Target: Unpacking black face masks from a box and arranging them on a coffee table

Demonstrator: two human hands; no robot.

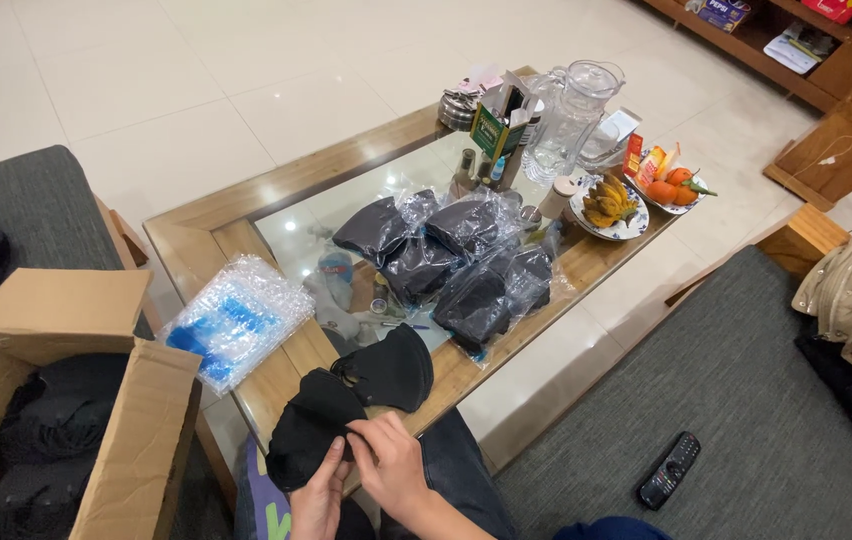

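Both hands work at the near table edge, over the person's lap. The right hand (389, 462) has its fingers (364, 432) pressed together in a pinch on the edge of a black mask (308, 428); the left hand (318, 500) comes up from below with fingers curled against the same mask's lower edge, apparently holding it, though its fingertips are partly hidden by the cloth. The mask lies directly ahead of and to the left of both hands, its long axis running from lower left to upper right. The two hands are about equally near; the right sits on top. A second stack of black masks (391, 368) lies just beyond, touching the first, on the table (196, 235) frame. Farther out on the glass are bagged masks (466, 265) in clear plastic. To the left, a bundle of clear bags (236, 318) overhangs the table edge, with an open cardboard box (96, 400) of dark goods beside it. At the far end stand a glass jug (571, 115) and plates of fruit (611, 205). A remote (670, 470) lies on the grey seat at the right.
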